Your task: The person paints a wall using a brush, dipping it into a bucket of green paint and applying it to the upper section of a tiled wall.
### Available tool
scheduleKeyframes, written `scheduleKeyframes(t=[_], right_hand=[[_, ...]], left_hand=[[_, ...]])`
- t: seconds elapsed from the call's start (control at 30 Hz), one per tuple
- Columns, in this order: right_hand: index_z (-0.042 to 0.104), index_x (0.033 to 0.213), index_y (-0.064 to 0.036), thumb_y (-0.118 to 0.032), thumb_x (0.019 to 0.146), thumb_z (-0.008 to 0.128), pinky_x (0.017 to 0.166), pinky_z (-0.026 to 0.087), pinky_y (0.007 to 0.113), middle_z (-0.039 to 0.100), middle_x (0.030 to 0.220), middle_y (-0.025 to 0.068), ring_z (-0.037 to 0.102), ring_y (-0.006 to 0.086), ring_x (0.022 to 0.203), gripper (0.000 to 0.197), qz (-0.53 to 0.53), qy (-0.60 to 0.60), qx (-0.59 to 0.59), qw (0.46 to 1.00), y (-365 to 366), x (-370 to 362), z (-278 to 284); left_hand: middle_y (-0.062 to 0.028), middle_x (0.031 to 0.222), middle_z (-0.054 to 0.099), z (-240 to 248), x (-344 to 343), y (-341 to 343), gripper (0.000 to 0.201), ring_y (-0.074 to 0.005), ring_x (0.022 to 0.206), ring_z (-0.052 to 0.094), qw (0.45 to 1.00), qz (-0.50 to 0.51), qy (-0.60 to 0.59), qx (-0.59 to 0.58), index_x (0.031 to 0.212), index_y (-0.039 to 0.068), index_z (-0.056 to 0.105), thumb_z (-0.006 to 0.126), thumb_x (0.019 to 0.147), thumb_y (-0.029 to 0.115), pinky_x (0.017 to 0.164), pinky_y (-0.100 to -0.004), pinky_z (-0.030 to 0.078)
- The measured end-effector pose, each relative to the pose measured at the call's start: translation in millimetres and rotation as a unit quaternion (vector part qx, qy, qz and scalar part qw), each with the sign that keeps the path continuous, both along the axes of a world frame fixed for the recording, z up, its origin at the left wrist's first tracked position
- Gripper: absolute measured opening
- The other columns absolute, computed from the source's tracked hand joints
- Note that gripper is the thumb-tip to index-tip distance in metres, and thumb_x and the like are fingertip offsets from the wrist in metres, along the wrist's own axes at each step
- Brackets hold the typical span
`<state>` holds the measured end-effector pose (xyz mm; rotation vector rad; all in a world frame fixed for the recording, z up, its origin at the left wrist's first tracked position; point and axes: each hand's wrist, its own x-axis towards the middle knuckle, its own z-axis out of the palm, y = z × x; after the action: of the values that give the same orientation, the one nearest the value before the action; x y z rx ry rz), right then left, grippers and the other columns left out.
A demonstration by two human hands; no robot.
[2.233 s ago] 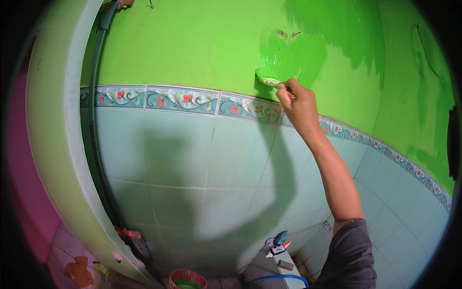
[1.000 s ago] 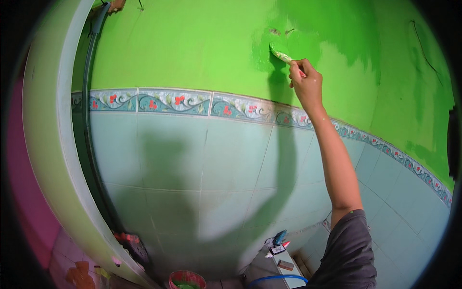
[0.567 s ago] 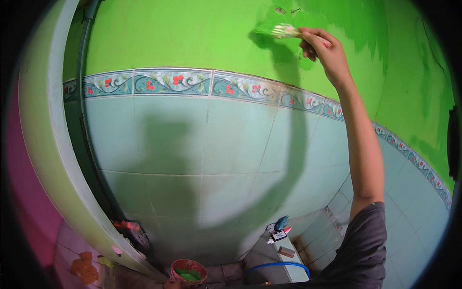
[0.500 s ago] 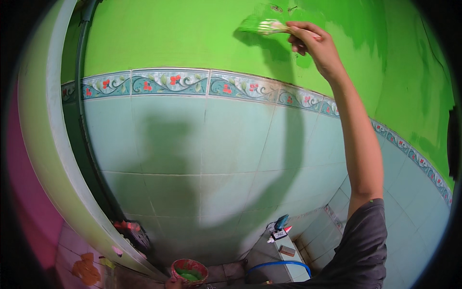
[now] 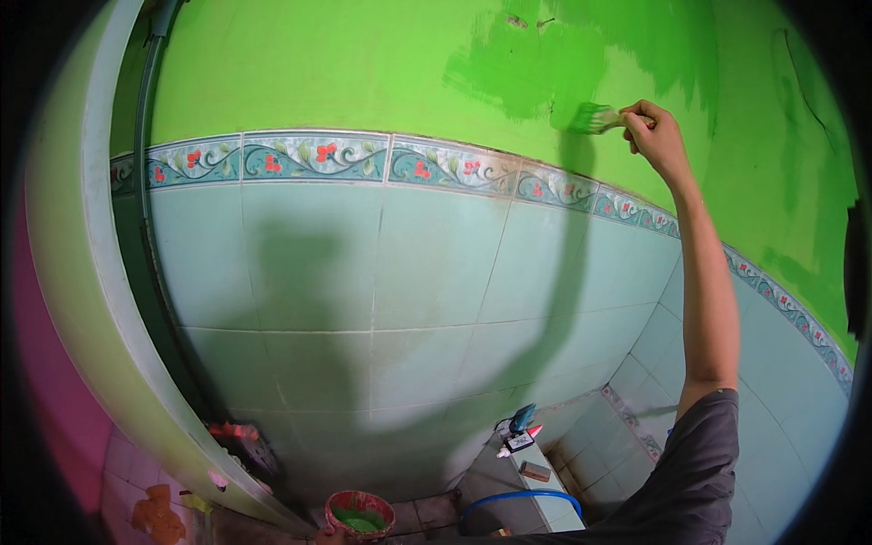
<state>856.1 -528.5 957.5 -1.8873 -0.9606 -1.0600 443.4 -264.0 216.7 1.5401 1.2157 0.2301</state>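
High on the right, my right hand [image 5: 656, 141] grips a paintbrush [image 5: 601, 119] by its handle. Its green-loaded bristles touch the bright green wall [image 5: 300, 68], just above the patterned border tiles [image 5: 313, 156]. A patch of darker, wet-looking green paint [image 5: 518, 68] spreads up and left of the brush. Down at the lower edge, a small red bucket [image 5: 338, 501] holds green paint [image 5: 361, 520]. My left hand [image 5: 329, 536] is at the bucket's left side, its thumb on the wall of it; the other fingers are hidden.
Pale blue-green tiles [image 5: 436, 263] cover the lower wall. A tiled ledge [image 5: 561, 513] at the lower right bears small bottles, a brown block [image 5: 535, 470] and a blue hose [image 5: 522, 496]. A doorframe [image 5: 100, 272] and dark pipe [image 5: 145, 182] stand left; an orange cloth [image 5: 157, 516] lies beyond.
My right hand has moved the brush down and to the right along the wall. The darker green patch has grown where the brush passed. The left hand stays at the bucket.
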Motion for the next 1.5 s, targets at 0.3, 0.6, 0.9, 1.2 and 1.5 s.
scheduleKeyframes(t=[0.3, 0.6, 0.9, 1.2, 1.5], right_hand=[[0.063, 0.079, 0.0026, -0.021, 0.079, 0.056, 0.069, 0.052, 0.048, 0.065, 0.080, 0.0262, 0.064, 0.0425, 0.076, 0.025, -0.263, -0.186, -0.055, 0.945, 111, 4, -33], [0.066, 0.073, -0.0026, -0.004, 0.076, 0.056, 0.063, 0.055, 0.039, 0.068, 0.080, 0.0173, 0.067, 0.0315, 0.075, 0.011, -0.251, -0.215, -0.065, 0.942, 261, -74, -44], [0.062, 0.073, 0.0024, -0.014, 0.080, 0.058, 0.062, 0.053, 0.042, 0.067, 0.079, 0.0191, 0.066, 0.0332, 0.070, 0.018, 0.004, -0.291, 0.009, 0.957, 284, -168, -32], [0.066, 0.093, 0.0042, -0.030, 0.088, 0.063, 0.051, 0.040, 0.023, 0.059, 0.066, -0.0003, 0.049, 0.0061, 0.055, 0.035, 0.317, 0.050, 0.046, 0.946, 171, -60, -36], [0.068, 0.087, 0.0013, -0.033, 0.093, 0.053, 0.056, 0.044, 0.030, 0.061, 0.064, 0.0058, 0.053, 0.0125, 0.058, 0.037, -0.039, 0.027, 0.091, 0.995, -51, 112, -88]], left_hand=[[-0.0115, 0.098, 0.066, -49, -1, 10, 0.046, -0.0271, 0.087, 0.061, 0.997, 0.017, 0.048, 0.057, 0.109, 0.006, 0.064, 0.058, 0.089, 0.047, 0.073, -0.0383, 0.048], [-0.0126, 0.105, 0.062, -72, -11, 21, 0.049, -0.0278, 0.093, 0.058, 0.993, -0.010, -0.046, 0.111, 0.116, 0.001, 0.058, 0.057, 0.091, 0.043, 0.076, -0.0380, 0.046], [-0.0087, 0.099, 0.060, -63, -18, 7, 0.042, -0.0226, 0.087, 0.055, 0.999, 0.043, -0.009, -0.013, 0.114, 0.001, 0.058, 0.056, 0.092, 0.036, 0.073, -0.0365, 0.045], [-0.0034, 0.077, 0.052, -72, -17, 3, 0.033, -0.0176, 0.068, 0.047, 0.998, 0.040, -0.042, -0.009, 0.087, 0.003, 0.057, 0.058, 0.092, 0.035, 0.060, -0.0348, 0.039], [-0.0030, 0.069, 0.045, -42, 14, 11, 0.030, -0.0178, 0.060, 0.039, 0.999, 0.012, 0.023, 0.031, 0.078, 0.005, 0.051, 0.057, 0.092, 0.031, 0.056, -0.0374, 0.035]])
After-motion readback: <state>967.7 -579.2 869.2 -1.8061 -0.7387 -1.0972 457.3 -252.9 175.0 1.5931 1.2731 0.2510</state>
